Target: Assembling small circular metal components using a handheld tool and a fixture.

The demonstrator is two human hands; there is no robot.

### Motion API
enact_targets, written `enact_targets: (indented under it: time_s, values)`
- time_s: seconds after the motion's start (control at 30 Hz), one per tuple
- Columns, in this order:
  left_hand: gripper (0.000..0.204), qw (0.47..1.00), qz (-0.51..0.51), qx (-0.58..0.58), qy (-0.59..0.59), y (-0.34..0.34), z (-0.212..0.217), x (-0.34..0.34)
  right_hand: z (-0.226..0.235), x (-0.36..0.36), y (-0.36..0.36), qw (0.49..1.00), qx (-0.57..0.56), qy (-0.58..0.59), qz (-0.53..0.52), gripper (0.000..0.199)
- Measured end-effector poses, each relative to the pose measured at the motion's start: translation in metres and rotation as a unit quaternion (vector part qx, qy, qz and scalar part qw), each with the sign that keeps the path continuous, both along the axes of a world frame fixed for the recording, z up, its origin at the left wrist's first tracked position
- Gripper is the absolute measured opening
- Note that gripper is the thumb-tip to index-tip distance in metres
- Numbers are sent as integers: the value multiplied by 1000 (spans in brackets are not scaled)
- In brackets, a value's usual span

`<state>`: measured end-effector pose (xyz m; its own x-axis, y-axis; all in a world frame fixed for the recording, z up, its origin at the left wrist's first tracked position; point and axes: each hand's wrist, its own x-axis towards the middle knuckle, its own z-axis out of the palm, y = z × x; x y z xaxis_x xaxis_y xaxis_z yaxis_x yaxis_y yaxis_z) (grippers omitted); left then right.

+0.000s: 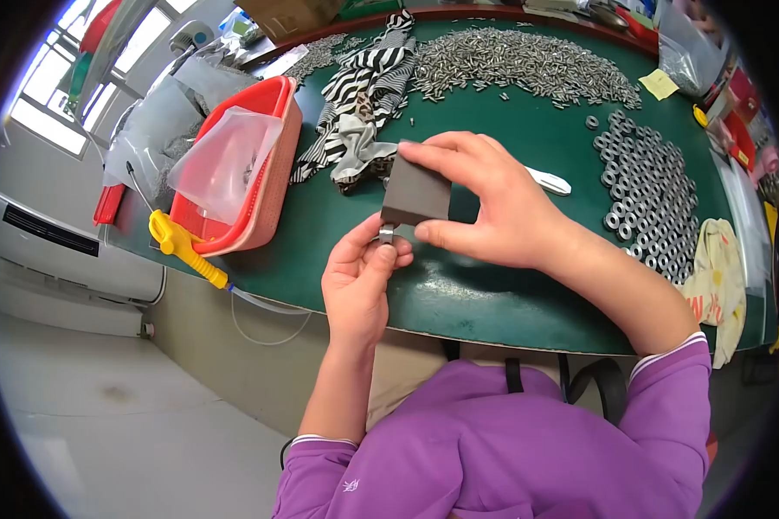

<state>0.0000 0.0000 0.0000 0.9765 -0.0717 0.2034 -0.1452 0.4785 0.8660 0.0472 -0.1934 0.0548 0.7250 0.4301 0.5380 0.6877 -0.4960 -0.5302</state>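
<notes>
Dark grey block (pixel 417 195); silver nut (pixel 387 233); green table (pixel 511 138); red basket (pixel 264 186); yellow-handled tool (pixel 182 246); black-and-white zebra-striped cloth (pixel 368 82); purple sleeves (pixel 666 381); silvery washers (pixel 649 186).

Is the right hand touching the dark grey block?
Touching. The head view shows the right hand pinching the dark grey block: its fingers lie along the block's top edge and the thumb presses its lower right corner, with no gap.

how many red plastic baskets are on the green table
1: a red plastic basket at the table's left edge, left of the striped black-and-white cloth, with a clear plastic bag lying in it. Another red item at the far right edge is too cut off to identify.
</notes>
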Motion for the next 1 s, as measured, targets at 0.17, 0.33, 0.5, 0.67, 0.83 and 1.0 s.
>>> enact_targets:
  time_s: [0.17, 0.33, 0.5, 0.67, 0.83, 1.0]
  values:
    - [28, 998, 18, -43, 44, 4, 8, 1, 7, -36, 25, 991, -10, -36, 128, 61]
    - [32, 1000, 19, -12, 18, 2, 5, 0, 0, -6, 16, 997, 40, -66, 4, 57]
    - [49, 999, 25, -20, -25, -1, 10, -3, 5, -34, 24, 995, 6, -59, 80, 62]
    - [60, 999, 24, 26, -17, 1, 5, 2, -7, 5, 2, 996, 18, -71, -56, 59]
    - [48, 997, 59, 45, -13, -2, 5, -1, 6, -38, 24, 992, 6, -43, 115, 63]
    - [62, 999, 39, 9, -5, -4, 8, 2, -2, 4, 3, 995, -21, -84, -53, 61]
